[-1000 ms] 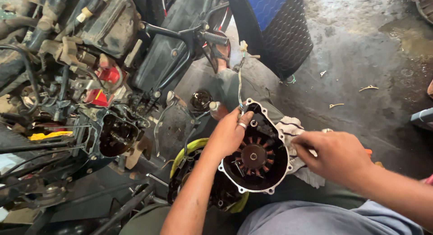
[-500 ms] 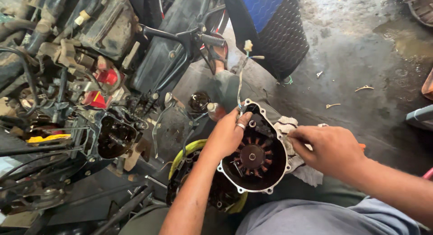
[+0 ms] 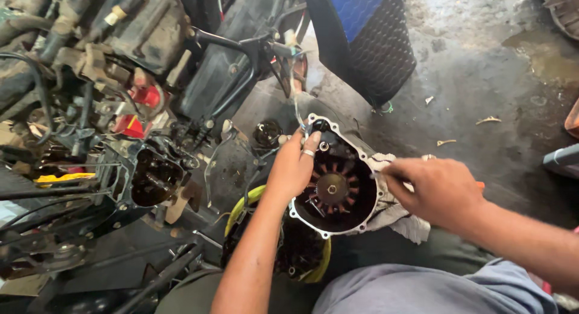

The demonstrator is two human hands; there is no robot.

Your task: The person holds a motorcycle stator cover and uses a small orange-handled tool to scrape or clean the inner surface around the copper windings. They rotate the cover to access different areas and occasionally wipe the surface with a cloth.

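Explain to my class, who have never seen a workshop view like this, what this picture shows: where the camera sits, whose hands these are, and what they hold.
The camera is worn on a person's head and looks down, so both arms reaching in from the bottom belong to that person. The left hand grips the edge of a round metal engine cover, whose open side shows a coil ring with copper-coloured spokes. The right hand presses a pale, dirty rag against the cover's rim. Beneath the cover sits a yellow-rimmed tub holding dark parts. To the left stands a stripped motorbike engine with its side open, amid hoses and wires. The concrete floor is stained.
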